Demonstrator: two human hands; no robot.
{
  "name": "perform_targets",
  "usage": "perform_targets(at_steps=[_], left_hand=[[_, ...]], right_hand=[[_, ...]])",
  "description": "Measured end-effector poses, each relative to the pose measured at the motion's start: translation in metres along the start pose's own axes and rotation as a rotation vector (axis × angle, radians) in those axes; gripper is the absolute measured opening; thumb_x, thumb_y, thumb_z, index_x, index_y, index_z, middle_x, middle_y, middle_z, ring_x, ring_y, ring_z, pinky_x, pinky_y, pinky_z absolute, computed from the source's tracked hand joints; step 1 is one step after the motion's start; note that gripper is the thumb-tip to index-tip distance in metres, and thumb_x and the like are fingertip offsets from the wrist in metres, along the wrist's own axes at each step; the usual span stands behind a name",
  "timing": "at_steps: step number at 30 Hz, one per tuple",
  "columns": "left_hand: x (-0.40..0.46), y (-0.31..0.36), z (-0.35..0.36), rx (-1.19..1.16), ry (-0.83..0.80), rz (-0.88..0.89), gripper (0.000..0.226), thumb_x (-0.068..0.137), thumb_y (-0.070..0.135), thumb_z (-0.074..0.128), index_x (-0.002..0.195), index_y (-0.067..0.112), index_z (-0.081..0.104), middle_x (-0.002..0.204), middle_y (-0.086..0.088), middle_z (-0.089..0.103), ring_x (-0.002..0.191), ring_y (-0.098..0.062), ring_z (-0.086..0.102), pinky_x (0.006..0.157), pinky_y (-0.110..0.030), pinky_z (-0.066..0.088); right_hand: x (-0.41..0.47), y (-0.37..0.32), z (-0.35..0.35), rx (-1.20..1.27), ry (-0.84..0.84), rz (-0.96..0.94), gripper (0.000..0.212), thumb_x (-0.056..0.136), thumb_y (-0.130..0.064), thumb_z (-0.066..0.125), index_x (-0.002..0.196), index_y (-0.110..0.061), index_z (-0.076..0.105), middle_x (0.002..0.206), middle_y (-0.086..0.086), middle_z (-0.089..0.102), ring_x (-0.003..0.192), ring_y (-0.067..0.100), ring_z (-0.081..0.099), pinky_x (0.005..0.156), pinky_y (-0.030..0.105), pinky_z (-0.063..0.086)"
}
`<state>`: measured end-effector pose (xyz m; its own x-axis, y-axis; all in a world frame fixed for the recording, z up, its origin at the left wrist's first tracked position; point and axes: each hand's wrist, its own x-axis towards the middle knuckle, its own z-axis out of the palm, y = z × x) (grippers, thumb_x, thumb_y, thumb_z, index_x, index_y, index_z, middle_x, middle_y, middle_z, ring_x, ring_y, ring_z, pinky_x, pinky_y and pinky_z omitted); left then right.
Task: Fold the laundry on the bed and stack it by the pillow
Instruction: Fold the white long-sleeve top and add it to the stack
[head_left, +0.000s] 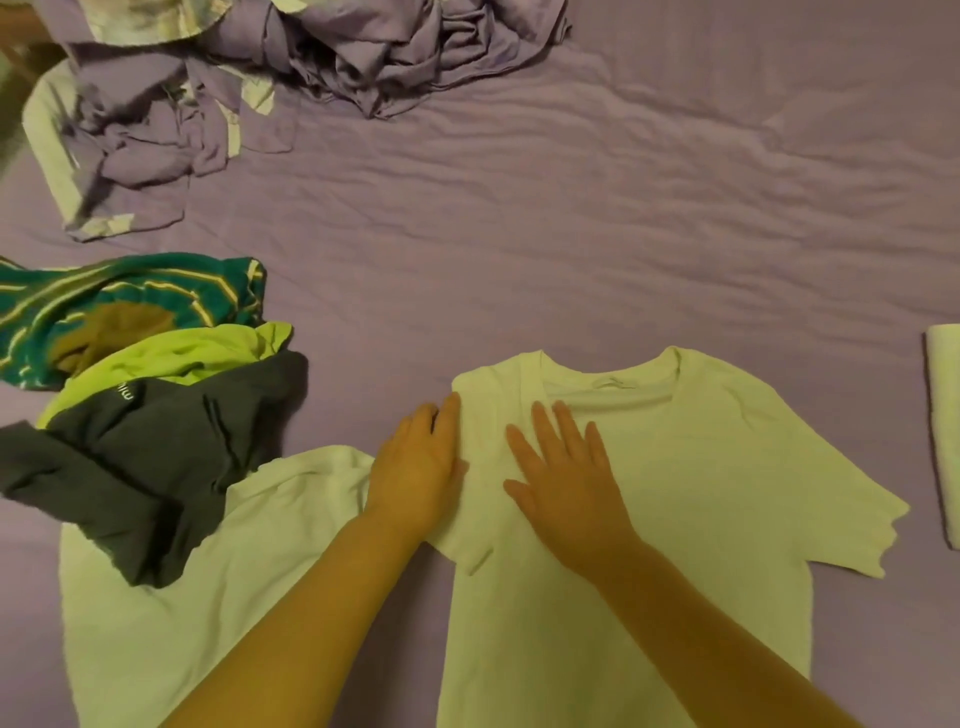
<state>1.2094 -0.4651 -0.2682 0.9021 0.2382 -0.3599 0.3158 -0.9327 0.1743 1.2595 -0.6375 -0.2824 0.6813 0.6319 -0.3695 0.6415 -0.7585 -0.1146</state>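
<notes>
Both hands are lying flat, fingers straight, gripping nothing: left hand (415, 467) pressing the white T-shirt's (649, 493) folded-in sleeve, right hand (566, 467) resting on its chest.

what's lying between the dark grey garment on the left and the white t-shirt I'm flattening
In the head view, another white garment lies between the dark grey garment and the white t-shirt, partly under the grey one, with the left hand and a strip of purple sheet.
</notes>
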Motion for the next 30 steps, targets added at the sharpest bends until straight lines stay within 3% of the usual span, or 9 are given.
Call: perform_targets(at_steps=[2,4,6,10,13,17,21,26,30], left_hand=[[0.001,-0.006,0.0,-0.102,-0.042,-0.082,0.053,0.094,0.03,0.052,0.14,0.015,0.031,0.119,-0.007,0.052,0.103,-0.027,0.053,0.078,-0.035,0.046],[0.002,-0.011,-0.003,-0.161,-0.086,-0.143,0.019,0.094,0.027,0.051,0.108,0.014,0.053,0.106,-0.008,0.06,0.089,-0.025,0.057,0.07,-0.034,0.044],[0.004,-0.018,-0.007,-0.225,-0.072,-0.172,0.016,0.095,0.024,0.048,0.088,0.011,0.054,0.095,-0.009,0.06,0.077,-0.023,0.052,0.066,-0.035,0.042],[0.008,-0.035,-0.017,-0.494,0.019,-0.215,0.02,0.1,0.022,0.042,0.099,0.007,0.055,0.084,-0.004,0.056,0.074,-0.021,0.049,0.065,-0.033,0.04],[0.009,-0.045,-0.021,-0.528,0.013,-0.17,0.021,0.101,0.025,0.04,0.103,0.011,0.055,0.083,-0.004,0.058,0.078,-0.024,0.053,0.068,-0.037,0.044],[0.018,-0.065,-0.029,-0.362,0.062,-0.236,0.024,0.097,0.035,0.046,0.096,0.016,0.06,0.083,-0.002,0.06,0.078,-0.025,0.055,0.065,-0.034,0.044],[0.029,-0.083,-0.041,-0.012,0.088,-0.16,0.025,0.1,0.034,0.04,0.1,0.017,0.059,0.089,-0.006,0.064,0.076,-0.026,0.056,0.055,-0.029,0.036],[0.038,-0.087,-0.04,0.239,0.033,-0.14,0.023,0.102,0.026,0.035,0.109,0.016,0.054,0.082,-0.003,0.056,0.076,-0.026,0.059,0.046,-0.025,0.019],[0.039,-0.072,-0.029,0.257,0.019,-0.088,0.027,0.102,0.025,0.035,0.118,0.016,0.054,0.107,-0.005,0.06,0.095,-0.026,0.058,0.055,-0.025,0.028]], right_hand=[[0.006,-0.009,0.004,-0.041,-0.031,-0.112,0.063,0.096,-0.056,0.028,0.151,-0.03,0.011,0.159,0.008,0.007,0.146,0.034,0.0,0.114,0.056,0.005],[0.01,-0.009,0.011,-0.04,-0.068,-0.092,0.064,0.096,-0.057,0.02,0.149,-0.033,-0.007,0.159,0.004,-0.009,0.145,0.029,-0.013,0.114,0.053,-0.005],[0.014,-0.006,0.013,-0.021,-0.064,-0.053,0.066,0.096,-0.058,0.02,0.148,-0.033,-0.013,0.159,0.001,-0.013,0.145,0.025,-0.016,0.115,0.051,-0.005],[0.018,-0.004,0.007,0.004,-0.104,-0.026,0.07,0.095,-0.059,0.019,0.147,-0.031,-0.018,0.159,-0.001,-0.013,0.145,0.022,-0.016,0.116,0.047,-0.005],[0.02,-0.011,0.003,0.012,-0.106,-0.019,0.069,0.095,-0.059,0.017,0.148,-0.03,-0.016,0.16,0.001,-0.008,0.146,0.024,-0.013,0.116,0.047,-0.005],[0.023,-0.014,0.001,-0.062,-0.114,0.003,0.071,0.094,-0.061,0.013,0.15,-0.025,-0.008,0.16,0.006,-0.007,0.145,0.028,-0.013,0.115,0.051,-0.008],[0.021,-0.013,0.005,-0.131,-0.097,-0.004,0.075,0.092,-0.064,0.012,0.148,-0.022,-0.016,0.158,0.007,-0.013,0.143,0.031,-0.019,0.112,0.054,-0.012],[0.029,-0.019,0.004,-0.141,-0.08,-0.057,0.079,0.075,-0.068,-0.02,0.142,-0.028,-0.024,0.157,0.007,-0.018,0.14,0.031,-0.027,0.112,0.052,-0.014],[0.037,-0.02,0.007,-0.104,-0.08,-0.062,0.08,0.074,-0.076,-0.011,0.139,-0.033,-0.028,0.156,0.008,-0.021,0.139,0.033,-0.028,0.112,0.054,-0.013]])
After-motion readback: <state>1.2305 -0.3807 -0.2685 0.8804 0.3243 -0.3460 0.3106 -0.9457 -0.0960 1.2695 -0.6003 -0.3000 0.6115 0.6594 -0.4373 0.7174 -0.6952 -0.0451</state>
